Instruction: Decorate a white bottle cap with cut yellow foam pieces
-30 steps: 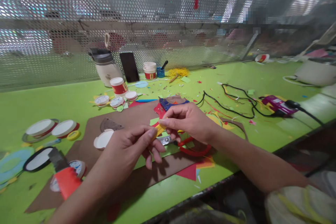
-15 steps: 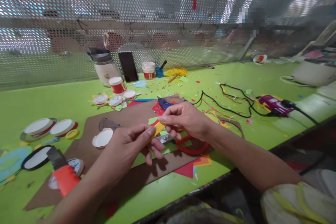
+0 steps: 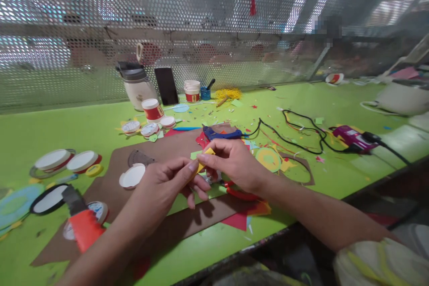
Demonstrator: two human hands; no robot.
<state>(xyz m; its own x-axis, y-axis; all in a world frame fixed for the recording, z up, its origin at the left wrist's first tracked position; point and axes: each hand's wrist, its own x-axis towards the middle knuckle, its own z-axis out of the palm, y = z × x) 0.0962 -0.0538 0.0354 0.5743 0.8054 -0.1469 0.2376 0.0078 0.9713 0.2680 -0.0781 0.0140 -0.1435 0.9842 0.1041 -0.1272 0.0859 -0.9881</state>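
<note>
Between both hands is a small yellow paper strip (image 3: 208, 152), partly covered by the fingers. My left hand (image 3: 170, 178) pinches its near end between thumb and forefinger, the other fingers loosely curled. My right hand (image 3: 231, 163) grips the strip from the other side with thumb and bent fingers. Under the hands lie brown cardboard (image 3: 167, 145) and scissors with red handles (image 3: 241, 193), mostly hidden by my right hand. Just behind that hand rests a blue glue gun (image 3: 221, 133), its black cord running right.
A cutter with an orange handle (image 3: 85, 228) lies near my left forearm. White lids (image 3: 83, 161) and a kettle (image 3: 137, 87) stand on the left. A phone (image 3: 166, 86) leans against the mesh. Paper scraps and a purple plugged-in device (image 3: 353, 137) lie to the right.
My right hand has slid left along the yellow strip, closer to my left thumb, so less of the strip shows. More of the glue gun is uncovered; the view has shifted slightly.
</note>
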